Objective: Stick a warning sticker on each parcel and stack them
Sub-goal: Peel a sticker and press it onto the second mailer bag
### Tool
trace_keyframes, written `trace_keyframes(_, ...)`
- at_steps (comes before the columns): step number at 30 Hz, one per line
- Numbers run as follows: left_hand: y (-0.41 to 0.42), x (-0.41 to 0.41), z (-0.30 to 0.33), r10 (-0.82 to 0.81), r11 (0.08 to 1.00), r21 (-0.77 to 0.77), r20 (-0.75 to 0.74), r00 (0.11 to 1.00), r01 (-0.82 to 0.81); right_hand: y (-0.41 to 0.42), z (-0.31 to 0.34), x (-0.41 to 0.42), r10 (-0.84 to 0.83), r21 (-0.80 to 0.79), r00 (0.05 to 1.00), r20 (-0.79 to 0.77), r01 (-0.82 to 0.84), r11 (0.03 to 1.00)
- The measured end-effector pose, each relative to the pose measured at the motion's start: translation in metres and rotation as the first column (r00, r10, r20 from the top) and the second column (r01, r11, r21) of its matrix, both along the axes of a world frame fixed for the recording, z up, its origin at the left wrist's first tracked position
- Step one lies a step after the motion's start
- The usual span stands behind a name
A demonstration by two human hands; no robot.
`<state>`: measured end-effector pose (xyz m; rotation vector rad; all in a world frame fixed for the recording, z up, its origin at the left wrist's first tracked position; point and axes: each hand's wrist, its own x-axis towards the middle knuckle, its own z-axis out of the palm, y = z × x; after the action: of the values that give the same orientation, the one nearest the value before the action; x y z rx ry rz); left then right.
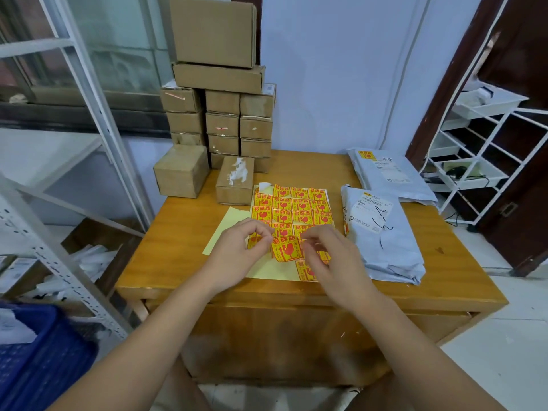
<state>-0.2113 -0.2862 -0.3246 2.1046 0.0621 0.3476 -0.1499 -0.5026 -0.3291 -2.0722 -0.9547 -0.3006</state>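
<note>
A sheet of yellow-and-red warning stickers [293,207] lies in the middle of the wooden table [184,232]. My left hand [240,250] and my right hand [329,256] pinch one warning sticker [286,247] between them, lifted just above the sheet's near part. A grey parcel bag [382,241] with a white label lies right of the sheet. Behind it lies a second grey parcel bag [388,176] bearing a warning sticker at its top corner.
Stacked cardboard boxes [219,93] stand at the table's back left, with two loose boxes [181,170] in front of them. A white metal shelf frame [98,120] and a blue crate [38,357] are on the left. A white wire rack [480,149] stands at the right.
</note>
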Motion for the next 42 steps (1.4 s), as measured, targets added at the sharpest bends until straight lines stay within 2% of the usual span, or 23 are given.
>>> trace_keyframes(3,-0.016,0.008,0.015,-0.022,0.999,-0.039,0.011,1.000,0.022,-0.003,0.014,0.003,0.057,0.085,0.998,-0.025,-0.055,0.995)
trace_keyframes(6,-0.034,0.018,0.028,-0.050,0.996,-0.075,0.020,0.999,0.051,-0.015,0.025,0.006,-0.035,0.171,0.993,-0.112,0.054,0.984)
trace_keyframes(10,-0.065,0.032,0.038,-0.092,0.989,-0.115,0.029,0.995,0.095,-0.040,0.029,0.009,-0.082,0.262,0.986,-0.144,0.118,0.958)
trace_keyframes(13,-0.091,0.044,0.040,-0.133,0.985,-0.105,0.012,0.991,0.133,-0.062,0.031,0.009,-0.133,0.277,0.957,-0.258,0.205,0.939)
trace_keyframes(19,-0.141,0.074,0.043,-0.177,0.967,-0.184,0.002,0.984,0.174,-0.107,0.035,0.020,-0.182,0.262,0.936,-0.302,0.265,0.928)
trace_keyframes(22,-0.161,0.088,0.042,-0.200,0.960,-0.202,-0.014,0.980,0.193,-0.127,0.034,0.031,-0.208,0.255,0.887,-0.412,0.332,0.908)
trace_keyframes(25,-0.172,0.101,0.042,-0.219,0.963,-0.166,-0.023,0.975,0.212,-0.141,0.037,0.039,-0.183,0.314,0.848,-0.497,0.373,0.873)
trace_keyframes(27,-0.177,0.109,0.041,-0.227,0.967,-0.130,-0.034,0.973,0.221,-0.147,0.038,0.044,-0.174,0.340,0.848,-0.501,0.377,0.862)
trace_keyframes(32,-0.181,0.119,0.041,-0.275,0.950,-0.164,-0.032,0.961,0.267,-0.154,0.032,0.055,-0.205,0.311,0.851,-0.484,0.386,0.869)
trace_keyframes(34,-0.177,0.121,0.039,-0.265,0.963,-0.068,-0.024,0.964,0.262,-0.157,0.027,0.062,-0.243,0.283,0.838,-0.488,0.415,0.865)
trace_keyframes(36,-0.173,0.123,0.035,-0.250,0.960,0.123,-0.017,0.968,0.250,-0.162,0.021,0.070,-0.284,0.229,0.818,-0.500,0.441,0.867)
trace_keyframes(39,-0.172,0.124,0.025,-0.260,0.869,0.435,-0.002,0.966,0.235,-0.167,0.014,0.076,-0.328,0.103,0.796,-0.509,0.435,0.895)
trace_keyframes(42,-0.175,0.124,0.012,-0.221,0.788,0.586,-0.018,0.975,0.189,-0.165,0.011,0.075,-0.316,0.039,0.804,-0.504,0.387,0.921)
